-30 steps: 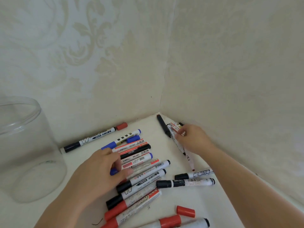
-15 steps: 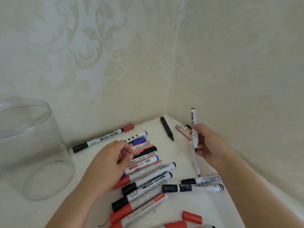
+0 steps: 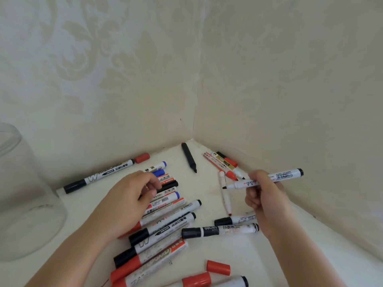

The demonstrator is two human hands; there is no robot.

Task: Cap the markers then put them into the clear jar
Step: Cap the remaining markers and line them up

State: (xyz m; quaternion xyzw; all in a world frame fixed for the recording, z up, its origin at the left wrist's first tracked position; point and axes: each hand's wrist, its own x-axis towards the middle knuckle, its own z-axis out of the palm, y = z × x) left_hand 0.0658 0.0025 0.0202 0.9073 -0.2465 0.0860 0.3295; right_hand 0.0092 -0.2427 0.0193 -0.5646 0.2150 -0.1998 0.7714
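The clear jar (image 3: 24,195) is cut off at the desk's left edge. The right hand (image 3: 263,195) grips an uncapped marker (image 3: 267,179); the left hand (image 3: 128,199), fingers curled, rests on the marker pile (image 3: 165,216), its grasp unclear.

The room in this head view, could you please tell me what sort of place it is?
Probably a home: a white tabletop pushed into a corner of damask-patterned wallpaper, strewn with whiteboard markers beside a clear jar.

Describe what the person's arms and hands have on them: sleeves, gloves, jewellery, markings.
Both forearms are bare as far as the frame shows: no sleeves in view. The left hand and right hand wear no gloves, and no rings, watch, bracelets or markings show on either.
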